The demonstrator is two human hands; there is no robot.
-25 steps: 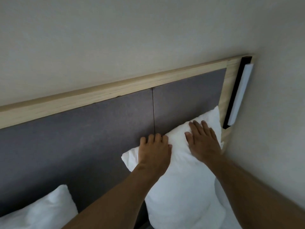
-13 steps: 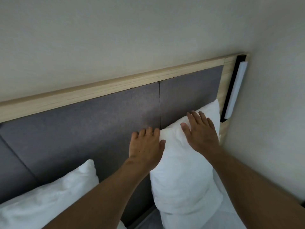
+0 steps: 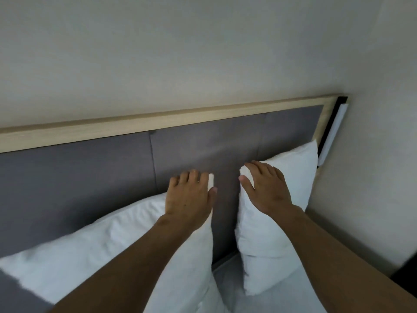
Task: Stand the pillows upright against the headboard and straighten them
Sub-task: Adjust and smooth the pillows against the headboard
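Two white pillows lean on the grey padded headboard (image 3: 90, 177) with its pale wooden rim. The left pillow (image 3: 108, 251) is wide and slopes down to the left. My left hand (image 3: 189, 197) lies over its upper right corner, fingers curled over the top edge and thumb at the side. The right pillow (image 3: 293, 172) stands upright in the corner by the side wall. My right hand (image 3: 266, 188) covers its upper left corner, with the thumb hooked round the left edge. A strip of headboard shows between the two pillows.
A long white wall light (image 3: 331, 134) on a black mount runs down the headboard's right end, just above the right pillow. The side wall (image 3: 372, 177) is close on the right. White bedsheet (image 3: 282, 297) lies below the pillows.
My left hand has left the right pillow and now sits on the left pillow's corner. My right hand slid to the right pillow's left corner. The view has shifted left and pulled back.
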